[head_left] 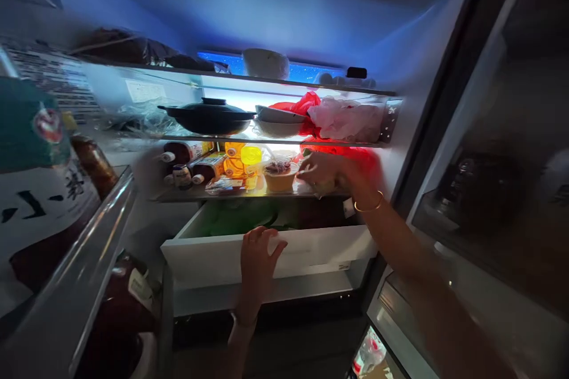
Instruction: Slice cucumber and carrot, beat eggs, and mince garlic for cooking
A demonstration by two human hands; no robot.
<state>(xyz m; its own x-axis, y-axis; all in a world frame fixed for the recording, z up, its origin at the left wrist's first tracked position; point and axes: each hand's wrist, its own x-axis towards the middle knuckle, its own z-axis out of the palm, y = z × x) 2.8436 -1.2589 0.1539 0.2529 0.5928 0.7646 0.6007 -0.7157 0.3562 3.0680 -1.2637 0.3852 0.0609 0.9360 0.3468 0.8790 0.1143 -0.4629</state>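
My left hand has its fingers curled over the top edge of a white pulled-out drawer. Green contents show inside, too dim to name. On the lowest shelf, above the drawer, my right hand reaches in with bent fingers pointing down and left. Whatever lies under those fingers is mostly hidden; a bit of pale wrapping shows below the palm. Just left of the fingertips stands a tan tub with dark food on top. A red plastic bag lies behind my right wrist.
Dark bottles, orange-yellow bottles and a small jar fill the shelf's left. Higher up are a black lidded pot, stacked bowls and a pale plastic bag. Loaded door racks flank both sides.
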